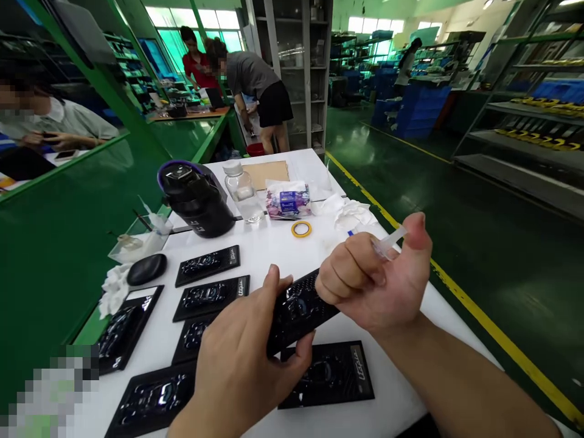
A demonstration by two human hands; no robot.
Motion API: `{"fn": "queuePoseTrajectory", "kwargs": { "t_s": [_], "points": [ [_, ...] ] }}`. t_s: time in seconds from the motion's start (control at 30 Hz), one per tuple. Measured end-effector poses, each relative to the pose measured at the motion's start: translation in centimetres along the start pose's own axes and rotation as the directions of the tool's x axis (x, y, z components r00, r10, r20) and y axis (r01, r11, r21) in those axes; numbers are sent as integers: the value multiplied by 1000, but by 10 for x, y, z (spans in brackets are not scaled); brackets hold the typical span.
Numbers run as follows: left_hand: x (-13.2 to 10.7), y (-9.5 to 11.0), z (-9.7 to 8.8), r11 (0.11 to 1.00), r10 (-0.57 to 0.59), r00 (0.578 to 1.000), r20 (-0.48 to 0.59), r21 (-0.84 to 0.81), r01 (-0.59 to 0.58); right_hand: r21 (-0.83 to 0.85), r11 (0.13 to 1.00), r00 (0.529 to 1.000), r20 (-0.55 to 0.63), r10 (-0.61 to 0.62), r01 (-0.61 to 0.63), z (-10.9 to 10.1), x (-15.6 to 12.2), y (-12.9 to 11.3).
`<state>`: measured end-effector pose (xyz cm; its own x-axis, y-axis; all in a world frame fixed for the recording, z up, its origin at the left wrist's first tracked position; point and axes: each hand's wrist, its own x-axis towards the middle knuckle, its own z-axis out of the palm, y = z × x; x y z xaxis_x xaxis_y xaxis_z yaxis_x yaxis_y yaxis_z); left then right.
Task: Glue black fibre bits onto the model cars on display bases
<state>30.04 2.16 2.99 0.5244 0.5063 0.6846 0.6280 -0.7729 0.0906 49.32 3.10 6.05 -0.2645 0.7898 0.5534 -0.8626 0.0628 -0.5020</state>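
Closest to the camera, a black panel (296,307) is gripped by the left hand (241,359), with the thumb on top and the fingers curled under its near end. It is held tilted above the white table (274,243). Its far end is touched by the right hand (378,280), which is closed, and a small clear strip (387,243) is pinched between its thumb and forefinger. Similar black panels (210,298) are laid flat on the table below and to the left. Farther back, a yellow tape ring (302,229), a clear bottle (241,191) and a black jug (198,201) are seen.
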Motion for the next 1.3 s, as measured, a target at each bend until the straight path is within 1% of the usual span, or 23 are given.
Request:
{"fn": "queuePoseTrajectory", "kwargs": {
  "t_s": [0.2,0.37,0.63,0.97,1.3],
  "points": [
    [-2,1,-2,1000,-10,1000,1,11,10,-20,1000,999,28,16,-16,-3,0,2],
    [-1,2,-2,999,11,1000,-15,35,-10,-21,1000,997,71,4,-2,-5,1,5],
    [0,1,-3,999,18,1000,-7,41,-17,-8,1000,999,45,9,-9,-7,2,9],
    [-2,0,-1,999,9,1000,4,42,-10,4,1000,998,62,18,-18,-10,2,8],
    [-2,0,1,999,1,1000,16,40,-2,14,999,999,39,33,-33,-13,3,8]
  ]
}}
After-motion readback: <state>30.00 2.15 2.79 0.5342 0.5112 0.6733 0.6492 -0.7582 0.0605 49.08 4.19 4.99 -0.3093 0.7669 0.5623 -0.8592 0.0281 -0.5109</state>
